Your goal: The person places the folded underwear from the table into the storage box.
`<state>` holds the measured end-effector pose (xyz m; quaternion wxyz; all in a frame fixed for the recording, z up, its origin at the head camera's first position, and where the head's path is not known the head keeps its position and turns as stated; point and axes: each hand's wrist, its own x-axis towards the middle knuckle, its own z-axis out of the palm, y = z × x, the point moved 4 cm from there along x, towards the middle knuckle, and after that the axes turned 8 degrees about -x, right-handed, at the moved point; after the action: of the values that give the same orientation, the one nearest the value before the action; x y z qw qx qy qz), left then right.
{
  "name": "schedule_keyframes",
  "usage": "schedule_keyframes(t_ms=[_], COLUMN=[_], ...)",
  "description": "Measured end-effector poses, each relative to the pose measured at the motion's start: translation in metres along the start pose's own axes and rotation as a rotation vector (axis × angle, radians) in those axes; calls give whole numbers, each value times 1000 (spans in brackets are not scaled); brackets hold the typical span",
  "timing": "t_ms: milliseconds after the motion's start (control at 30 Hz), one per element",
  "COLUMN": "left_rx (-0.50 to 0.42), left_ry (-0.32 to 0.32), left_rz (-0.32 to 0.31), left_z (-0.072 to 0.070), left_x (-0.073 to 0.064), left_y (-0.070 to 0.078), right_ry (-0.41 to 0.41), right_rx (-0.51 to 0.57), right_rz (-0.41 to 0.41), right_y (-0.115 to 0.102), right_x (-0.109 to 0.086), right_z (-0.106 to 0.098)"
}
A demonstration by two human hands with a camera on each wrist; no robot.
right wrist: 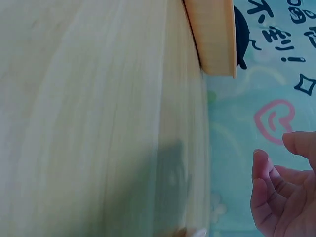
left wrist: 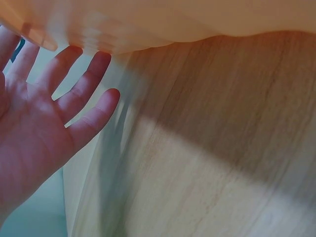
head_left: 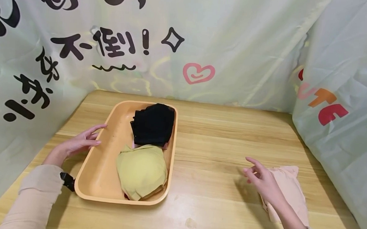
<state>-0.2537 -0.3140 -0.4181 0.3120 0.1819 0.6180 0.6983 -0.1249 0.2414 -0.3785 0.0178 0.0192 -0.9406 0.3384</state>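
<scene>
An orange plastic tub (head_left: pixel 102 165) sits on the left half of the table. Inside it, along the right side, lie a folded black cloth item (head_left: pixel 153 125) and, nearer me, a yellow moulded garment (head_left: pixel 142 170) that looks like a bra cup. My left hand (head_left: pixel 80 142) touches the tub's left rim; the left wrist view shows its fingers (left wrist: pixel 81 91) spread and fairly straight beside the tub wall. To the right, my right hand (head_left: pixel 265 184) hovers with loosely bent fingers and nothing in them. Partly hidden beneath it is a pale pink cloth item (head_left: pixel 289 187).
The wooden table (head_left: pixel 211 170) carries the tub and the pink cloth. Printed fabric sheets (head_left: pixel 235 52) hang along its back and both sides. Something dark reddish and pink shows in small bits under the items in the tub.
</scene>
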Motion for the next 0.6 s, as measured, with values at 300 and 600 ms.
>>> schedule_keyframes(t_ms=[300, 600], left_rx=[23, 47], left_ry=[11, 31], left_rz=[-2, -13], left_z=[1, 0], left_x=[-1, -1], left_y=[1, -1], right_ry=[50, 76], right_rx=[-1, 0], right_rz=[44, 72], right_y=[20, 32], right_x=[-6, -10], right_z=[-13, -19])
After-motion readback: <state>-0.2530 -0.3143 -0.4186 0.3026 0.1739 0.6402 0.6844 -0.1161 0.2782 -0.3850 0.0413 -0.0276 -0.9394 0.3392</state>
